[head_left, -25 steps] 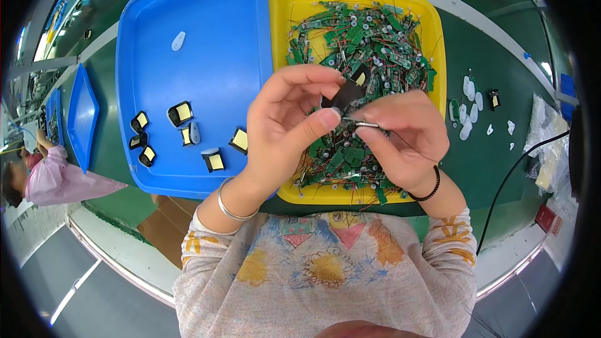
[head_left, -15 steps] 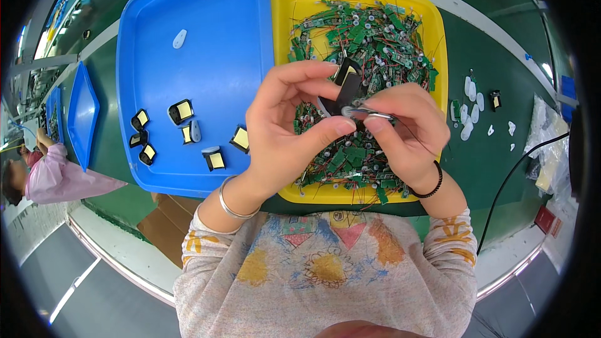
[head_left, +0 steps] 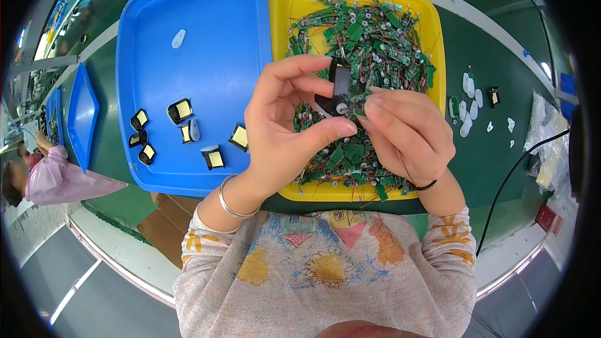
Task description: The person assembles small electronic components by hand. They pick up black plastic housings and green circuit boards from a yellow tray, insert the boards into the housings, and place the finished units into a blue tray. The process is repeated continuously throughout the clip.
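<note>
My left hand (head_left: 272, 119) is closed round a small black plastic housing (head_left: 341, 84), holding it up over the yellow tray (head_left: 280, 19). At the housing's right side, my right hand (head_left: 410, 131) has its fingertips pinched together on what looks like a small green circuit board (head_left: 359, 101); its edges blend with the heap behind. A small round whitish part (head_left: 342, 108) shows at the housing's lower end, close to my left thumb. Under both hands, the tray carries a heap of green circuit boards (head_left: 388, 56) with thin red and black wires.
The blue tray (head_left: 194, 44) at left holds several black housings with pale yellow pads (head_left: 181, 110) and one white oval cover (head_left: 178, 39). More white covers (head_left: 468, 87) and a black housing (head_left: 494, 97) lie on the green table at right, near plastic bags (head_left: 548, 144) and a black cable (head_left: 501, 194).
My right hand has turned, its fingers now more together and pointing at the housing. The silvery piece seen at its fingertips no longer shows. My left hand has tilted the housing more upright.
</note>
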Tool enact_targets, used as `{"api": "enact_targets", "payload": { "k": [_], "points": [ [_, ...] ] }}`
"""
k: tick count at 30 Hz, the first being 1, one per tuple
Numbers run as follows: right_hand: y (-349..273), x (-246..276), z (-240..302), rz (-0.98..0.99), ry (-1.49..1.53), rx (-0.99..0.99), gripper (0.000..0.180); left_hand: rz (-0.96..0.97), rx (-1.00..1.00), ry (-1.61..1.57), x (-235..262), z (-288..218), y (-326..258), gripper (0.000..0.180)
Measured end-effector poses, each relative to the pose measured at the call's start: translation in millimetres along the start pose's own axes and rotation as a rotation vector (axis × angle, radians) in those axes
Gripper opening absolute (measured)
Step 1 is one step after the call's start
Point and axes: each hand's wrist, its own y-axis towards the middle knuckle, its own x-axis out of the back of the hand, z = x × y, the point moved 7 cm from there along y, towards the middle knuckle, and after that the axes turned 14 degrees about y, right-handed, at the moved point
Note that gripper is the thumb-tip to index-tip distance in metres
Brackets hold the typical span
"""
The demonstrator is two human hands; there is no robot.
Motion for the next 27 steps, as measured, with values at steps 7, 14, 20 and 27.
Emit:
{"api": "enact_targets", "payload": {
  "k": [7, 14, 20, 27],
  "points": [
    [-0.7, -0.8, 2.3, 0.036, -0.038, 0.045, 0.022, -0.035, -0.024, 0.022, 2.1, -0.9, -1.4, 0.060],
    [-0.7, -2.6, -0.4, 0.025, -0.004, -0.019, 0.024, 0.010, -0.057, 0.013, 0.6, -4.1, -1.3, 0.053],
    [-1.2, -5.4, -9.6, -0.004, 0.181, -0.195, 0.021, 0.025, -0.038, -0.072, 0.0, -6.2, -0.3, 0.056],
    [-8.5, -11.9, -23.6, 0.007, 0.406, -0.402, 0.017, 0.087, 0.009, -0.124, -1.9, -5.4, -0.5, 0.067]
  ]
}}
